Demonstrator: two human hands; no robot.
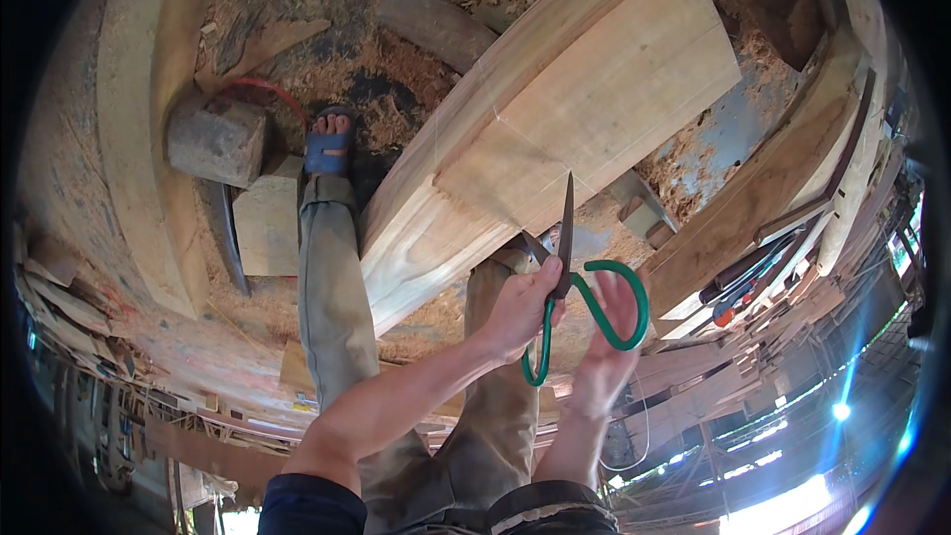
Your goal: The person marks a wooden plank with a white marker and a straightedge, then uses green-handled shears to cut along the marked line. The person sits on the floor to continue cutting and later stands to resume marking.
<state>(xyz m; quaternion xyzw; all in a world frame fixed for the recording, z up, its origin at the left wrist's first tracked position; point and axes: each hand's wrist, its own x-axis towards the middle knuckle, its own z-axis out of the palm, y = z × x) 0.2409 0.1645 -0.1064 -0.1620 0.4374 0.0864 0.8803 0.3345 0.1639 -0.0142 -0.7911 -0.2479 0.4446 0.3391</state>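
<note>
A pair of scissors (567, 248) with dark metal blades and large green loop handles is raised over the near side of a big pale timber block (584, 104). The blades stand apart, one long tip pointing away from me over the block's edge. My left hand (525, 312) grips the scissors close to the pivot, thumb on the metal. Behind the right green loop is my right hand (606, 347); its fingers are blurred and partly covered by the handle, so their grip is unclear. Thin marked lines cross the block's top face.
A squared wooden block (216, 142) lies left of my sandalled foot (328, 144). Long curved timber (149, 129) runs along the left, and another large plank (763, 178) leans at the right. Sawdust and shavings cover the ground. Tools (738, 297) lie at the right.
</note>
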